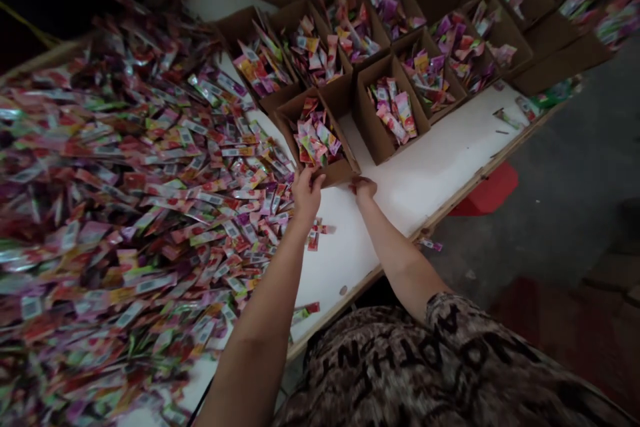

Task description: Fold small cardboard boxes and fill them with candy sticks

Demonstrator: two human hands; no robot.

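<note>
A small open cardboard box [339,172] stands on the white table, filled with colourful wrapped candy sticks [316,135]. At its near left corner, my left hand [307,192] grips the wall, thumb toward the front. My right hand [365,187] is closed at the near right corner, its fingers curled against the cardboard and partly hidden. A second box [377,145] of candy sticks stands just right of this one, with a gap of bare table between them. Left of my left hand spreads a large heap of candy sticks [165,200].
More filled cardboard boxes [300,83] stand in rows behind. Loose sachets [317,230] lie near my left forearm. The white table [345,247] has a wooden edge [450,210] toward me. A red stool [493,190] sits beyond that edge, on the grey floor.
</note>
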